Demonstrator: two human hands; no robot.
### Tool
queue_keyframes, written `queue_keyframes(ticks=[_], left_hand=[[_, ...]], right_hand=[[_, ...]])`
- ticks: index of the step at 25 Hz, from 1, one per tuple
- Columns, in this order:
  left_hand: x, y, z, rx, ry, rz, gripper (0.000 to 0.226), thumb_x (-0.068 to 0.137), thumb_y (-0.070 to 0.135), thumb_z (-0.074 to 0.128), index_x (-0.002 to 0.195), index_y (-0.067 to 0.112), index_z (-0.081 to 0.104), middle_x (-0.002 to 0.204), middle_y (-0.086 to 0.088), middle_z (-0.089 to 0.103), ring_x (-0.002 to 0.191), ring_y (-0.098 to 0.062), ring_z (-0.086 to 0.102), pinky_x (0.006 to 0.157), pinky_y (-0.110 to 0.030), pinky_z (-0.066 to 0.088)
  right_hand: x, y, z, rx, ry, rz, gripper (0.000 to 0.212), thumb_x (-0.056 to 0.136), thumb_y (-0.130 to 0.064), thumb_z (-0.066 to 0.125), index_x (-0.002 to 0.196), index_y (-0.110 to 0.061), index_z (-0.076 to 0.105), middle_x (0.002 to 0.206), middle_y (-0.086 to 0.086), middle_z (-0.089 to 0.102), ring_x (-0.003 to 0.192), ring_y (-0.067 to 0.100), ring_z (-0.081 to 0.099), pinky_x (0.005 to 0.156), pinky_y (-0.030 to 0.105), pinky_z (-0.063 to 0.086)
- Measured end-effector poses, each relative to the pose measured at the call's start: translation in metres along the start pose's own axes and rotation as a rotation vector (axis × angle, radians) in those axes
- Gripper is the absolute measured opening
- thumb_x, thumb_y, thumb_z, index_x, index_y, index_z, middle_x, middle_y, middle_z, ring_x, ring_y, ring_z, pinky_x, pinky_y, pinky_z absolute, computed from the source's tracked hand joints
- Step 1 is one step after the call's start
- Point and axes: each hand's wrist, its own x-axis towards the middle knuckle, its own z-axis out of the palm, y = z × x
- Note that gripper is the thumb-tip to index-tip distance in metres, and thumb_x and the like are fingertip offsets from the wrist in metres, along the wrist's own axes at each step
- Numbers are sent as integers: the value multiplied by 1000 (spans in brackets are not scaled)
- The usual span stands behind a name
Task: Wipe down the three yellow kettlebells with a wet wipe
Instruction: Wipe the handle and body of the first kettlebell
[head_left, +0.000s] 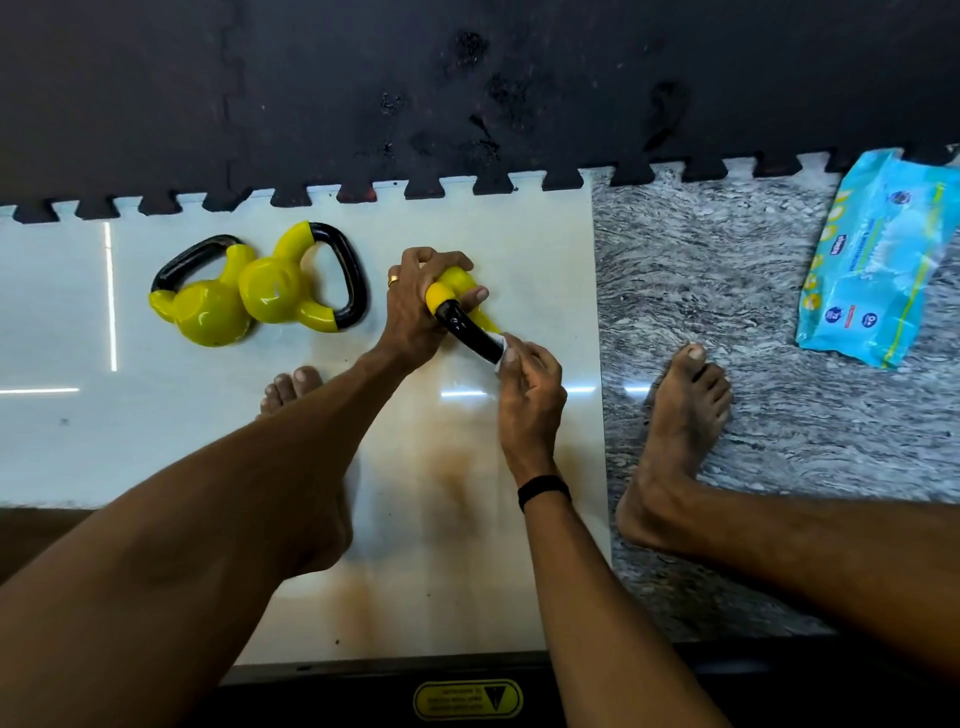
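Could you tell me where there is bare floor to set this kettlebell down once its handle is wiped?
The white tile is bare between the left hand and the grey marbled tile, and again left of the two lying kettlebells. Those two touch, so it is crowded there. The wipes pack takes the marbled tile's far right.

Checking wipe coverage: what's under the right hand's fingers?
A white wipe shows, pinched by the right hand on the kettlebell's black handle. Most of the wipe is hidden.

Floor: glossy white tile (156, 441) beside grey veined stone (727, 260)
Mat: black interlocking foam (363, 93) at far edge
Light: strip reflections on tile
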Motion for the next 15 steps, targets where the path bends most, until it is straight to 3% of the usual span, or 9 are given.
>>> queue_keyframes(ticks=[4, 7, 8, 11, 15], left_hand=[[3, 1, -2, 37, -50, 28, 50, 70, 67, 58, 106, 32, 64, 109, -5, 47, 107, -27, 43, 94, -36, 38], [5, 1, -1, 52, -81, 34, 52, 71, 67, 57, 107, 30, 63, 111, -6, 47, 109, -27, 41, 92, -29, 33], [6, 0, -1, 53, -87, 45, 52, 71, 67, 57, 107, 30, 63, 110, -7, 47, 109, -26, 41, 91, -29, 32], [7, -1, -3, 72, -91, 67, 51, 72, 67, 56, 107, 30, 63, 109, -8, 49, 109, -26, 42, 92, -32, 35], [6, -2, -1, 86, -87, 81, 48, 73, 65, 58, 106, 30, 63, 107, -6, 49, 107, -26, 44, 91, -32, 34]], right_hand=[[-14, -9, 9, 18, 58, -72, 37, 95, -32, 45, 114, -11, 70, 103, -20, 59, 104, 18, 62, 88, 37, 54], [-10, -13, 9, -39, 42, 22, 44, 96, -41, 38, 107, -14, 72, 101, -9, 66, 105, 7, 57, 93, 47, 48], [-9, -21, 7, -56, 18, 58, 45, 95, -44, 36, 100, -18, 72, 98, -7, 66, 105, -2, 51, 98, 49, 43], [-6, -45, 5, 27, -42, 148, 36, 94, -42, 31, 89, -25, 63, 87, -22, 51, 98, -35, 27, 109, 45, 27], [-5, -33, 3, 37, -56, 228, 55, 93, -49, 23, 109, -22, 69, 105, -17, 49, 100, -39, 17, 115, 45, 14]])
